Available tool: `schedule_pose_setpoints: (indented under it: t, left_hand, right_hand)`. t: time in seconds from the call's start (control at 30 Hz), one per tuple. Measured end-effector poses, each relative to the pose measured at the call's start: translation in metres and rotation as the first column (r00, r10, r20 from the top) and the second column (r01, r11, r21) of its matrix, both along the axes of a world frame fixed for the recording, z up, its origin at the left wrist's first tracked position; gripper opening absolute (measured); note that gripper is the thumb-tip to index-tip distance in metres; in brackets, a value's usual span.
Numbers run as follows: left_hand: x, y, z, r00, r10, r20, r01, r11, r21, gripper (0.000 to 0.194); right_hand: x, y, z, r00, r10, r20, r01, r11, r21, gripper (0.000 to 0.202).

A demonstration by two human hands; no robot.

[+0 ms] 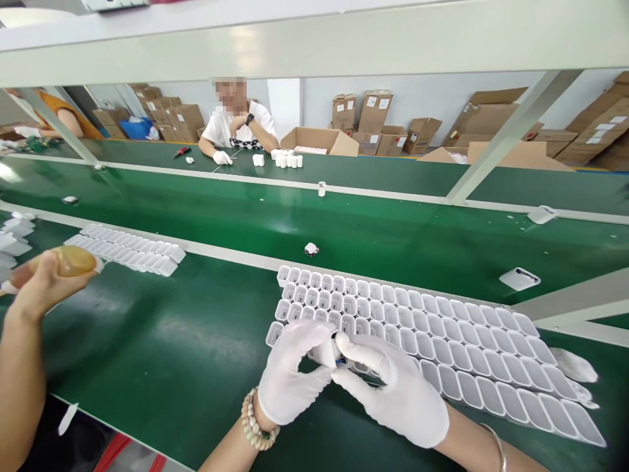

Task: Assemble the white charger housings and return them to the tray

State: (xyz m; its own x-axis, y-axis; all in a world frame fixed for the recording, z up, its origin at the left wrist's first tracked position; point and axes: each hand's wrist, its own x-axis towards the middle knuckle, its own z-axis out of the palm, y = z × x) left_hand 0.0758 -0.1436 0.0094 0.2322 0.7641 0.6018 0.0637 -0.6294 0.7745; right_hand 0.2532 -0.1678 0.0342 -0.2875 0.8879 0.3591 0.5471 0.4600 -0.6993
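White plastic housing (324,353) pinched between the fingertips of the gloved left hand (296,373) and right hand (393,387), held above the green tabletop (196,334), rows of open white cups (442,351) just beyond and rightward, beaded bracelet (256,423) on left wrist.

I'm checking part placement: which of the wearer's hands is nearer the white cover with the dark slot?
The right. The right hand is closer, down and left of the white cover in view; the left hand is farther left.
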Motion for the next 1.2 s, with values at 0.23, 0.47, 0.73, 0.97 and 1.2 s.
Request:
schedule_pose_setpoints:
  t: [0.23, 0.47, 0.73, 0.97, 1.2]
  left_hand:
    - [0.004, 0.001, 0.002, 0.996, -0.061, 0.064, 0.060, 0.998, 0.008, 0.055]
    - [0.003, -0.007, 0.002, 0.997, -0.038, 0.061, 0.047, 0.985, -0.167, 0.051]
    - [0.004, -0.009, -0.013, 0.987, -0.023, 0.158, 0.080, 0.928, -0.365, 0.079]
    - [-0.010, 0.009, -0.013, 0.996, -0.041, -0.077, 0.015, 0.947, -0.320, 0.092]
    - [-0.068, 0.073, -0.004, 0.758, 0.242, -0.606, -0.543, 0.748, -0.382, 0.066]
  right_hand:
    - [-0.006, -0.002, -0.004, 0.994, -0.062, -0.095, 0.045, 0.984, -0.173, 0.045]
    - [-0.005, 0.010, -0.004, 0.959, 0.224, -0.171, -0.226, 0.974, 0.006, 0.043]
    - [-0.001, 0.013, -0.005, 0.991, 0.117, -0.062, -0.127, 0.968, -0.214, 0.064]
    - [0.003, 0.020, 0.017, 0.966, 0.048, 0.253, 0.004, 0.979, -0.204, 0.050]
    - [0.064, 0.110, 0.024, 0.807, -0.107, 0.581, 0.321, 0.905, -0.280, 0.026]
